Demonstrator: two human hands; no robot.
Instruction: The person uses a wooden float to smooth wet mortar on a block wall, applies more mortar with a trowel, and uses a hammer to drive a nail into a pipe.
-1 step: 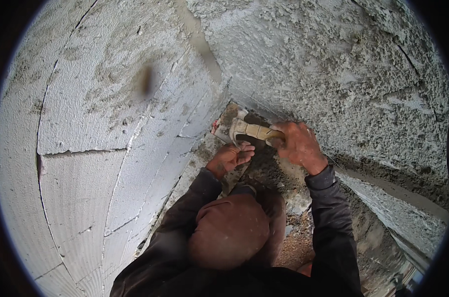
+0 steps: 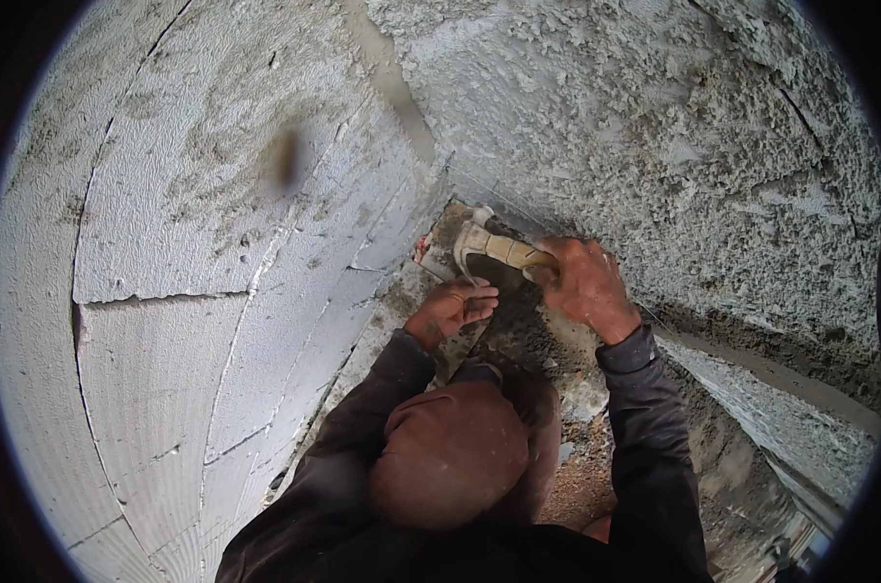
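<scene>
My right hand [image 2: 593, 291] is wrapped round the pale yellow, banded handle of a claw hammer [image 2: 508, 251]. The hammer's head is on the left, close to where the two walls meet, and its curved claw bends down toward my left hand [image 2: 444, 313]. That hand is closed, its fingers bunched and pointing right, with the thumb side right by the claw's tip. Anything pinched in it is too small or hidden to make out. Below the hammer lies a dark, dirty patch of ground [image 2: 518, 325].
A smooth pale block wall [image 2: 169, 233] with open joints rises on the left. On the right stands a rough, mortar-spattered wall [image 2: 635, 146] with a ledge [image 2: 771, 379] along its foot. My bent knee [image 2: 450, 452] is below my hands, beside reddish rubble [image 2: 576, 476].
The hammer has tilted slightly, its head shifting a little right and its claw tip staying by my left hand. Both hands have barely moved.
</scene>
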